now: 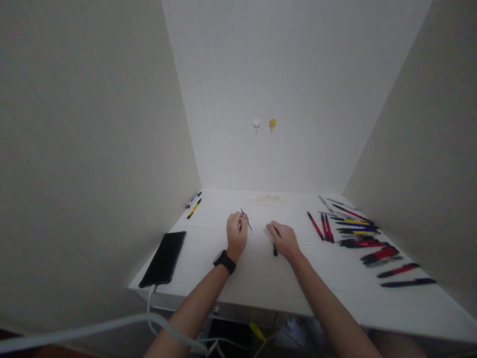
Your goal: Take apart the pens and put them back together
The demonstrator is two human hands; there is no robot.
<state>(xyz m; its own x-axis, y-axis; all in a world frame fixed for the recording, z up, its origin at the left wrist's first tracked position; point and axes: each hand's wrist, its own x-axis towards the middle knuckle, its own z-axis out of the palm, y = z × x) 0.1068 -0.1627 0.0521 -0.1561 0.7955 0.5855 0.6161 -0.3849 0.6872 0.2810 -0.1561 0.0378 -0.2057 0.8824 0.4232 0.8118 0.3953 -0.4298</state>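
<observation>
My left hand (pixel 237 231), with a dark watch on its wrist, is closed above the middle of the white table. Its fingers pinch a thin dark pen refill (pixel 249 224) that slants out past the fingertips. A short dark piece also shows between those fingers, too small to name. To the right, my right hand (pixel 284 239) is wrapped round a black pen barrel (pixel 275 250). The barrel's lower end pokes out below the palm, while the rest is mostly hidden by the fingers. A gap separates the two hands.
Several red, black, yellow and blue pens (pixel 380 256) lie along the table's right side. A yellow pen (pixel 194 208) and white-and-black pens (pixel 193 200) lie at the back left. A black phone or tablet (pixel 164 258) with a white cable (pixel 149 303) rests at left. Walls enclose three sides.
</observation>
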